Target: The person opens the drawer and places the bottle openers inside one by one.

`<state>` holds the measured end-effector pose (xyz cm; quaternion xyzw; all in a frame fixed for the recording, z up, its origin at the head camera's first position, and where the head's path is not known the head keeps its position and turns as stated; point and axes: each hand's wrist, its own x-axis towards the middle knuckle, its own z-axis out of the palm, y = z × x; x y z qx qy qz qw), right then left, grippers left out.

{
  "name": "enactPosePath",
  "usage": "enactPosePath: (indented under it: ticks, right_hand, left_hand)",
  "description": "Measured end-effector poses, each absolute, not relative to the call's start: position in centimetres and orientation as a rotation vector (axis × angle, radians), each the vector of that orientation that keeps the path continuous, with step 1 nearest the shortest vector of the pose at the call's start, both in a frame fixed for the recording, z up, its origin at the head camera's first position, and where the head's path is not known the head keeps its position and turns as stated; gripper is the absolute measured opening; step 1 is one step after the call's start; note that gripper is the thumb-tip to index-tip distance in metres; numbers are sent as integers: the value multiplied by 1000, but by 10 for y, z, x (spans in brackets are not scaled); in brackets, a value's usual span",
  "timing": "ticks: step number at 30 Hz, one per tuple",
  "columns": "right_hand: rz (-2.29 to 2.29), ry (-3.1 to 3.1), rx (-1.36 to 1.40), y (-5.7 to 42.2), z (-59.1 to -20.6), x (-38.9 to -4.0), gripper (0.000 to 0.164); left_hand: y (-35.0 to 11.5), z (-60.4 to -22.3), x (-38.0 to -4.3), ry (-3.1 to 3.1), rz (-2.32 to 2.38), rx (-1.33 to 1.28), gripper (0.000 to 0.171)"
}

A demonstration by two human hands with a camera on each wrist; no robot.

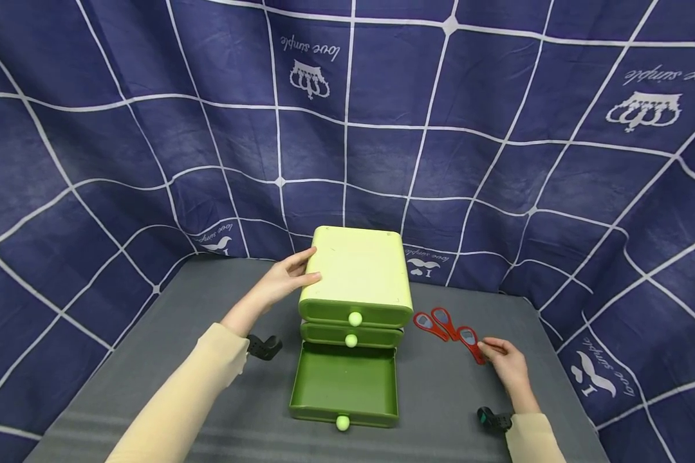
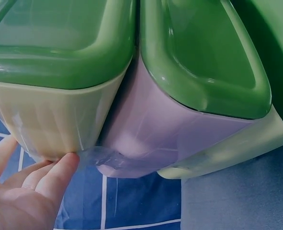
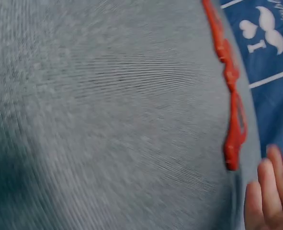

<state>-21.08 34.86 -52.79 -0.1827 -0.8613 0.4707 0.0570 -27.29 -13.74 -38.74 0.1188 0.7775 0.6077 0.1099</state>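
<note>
A small drawer cabinet (image 1: 356, 267) with a pale yellow-green top stands mid-table, its green drawer fronts stacked below. The bottom drawer (image 1: 346, 379) is pulled out and bare inside. My left hand (image 1: 289, 276) rests against the cabinet's left side, thumb at the top edge; the left wrist view has its extended fingers (image 2: 60, 177) at the upper section's side wall. On the right, my right hand (image 1: 506, 363) hovers by the nearest of several red, paddle-shaped pieces (image 1: 468, 335) with grey oval centres. In the right wrist view its fingers (image 3: 270, 187) are loosely extended beside the red pieces (image 3: 233, 129).
Dark grey cloth covers the table (image 1: 440, 399). A blue curtain (image 1: 394, 154) with white grid lines hangs behind and at both sides. Two further red pieces (image 1: 431, 326) lie close to the cabinet's right side. Black straps (image 1: 263, 347) sit on both wrists.
</note>
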Motion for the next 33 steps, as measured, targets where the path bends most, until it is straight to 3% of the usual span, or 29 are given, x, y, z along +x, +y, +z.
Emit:
enactPosePath:
  ticks: [6, 19, 33]
  right_hand:
    - [1224, -2553, -547, 342, -543, -216, 42]
    - [1262, -2613, -578, 328, -550, -227, 50]
    - [1131, -2586, -631, 319, -549, -237, 44]
  left_hand:
    - [-136, -388, -272, 2280, 1798, 355, 78]
    - [-133, -388, -274, 2335, 1813, 303, 75]
    - [-134, -386, -273, 2328, 1796, 305, 76]
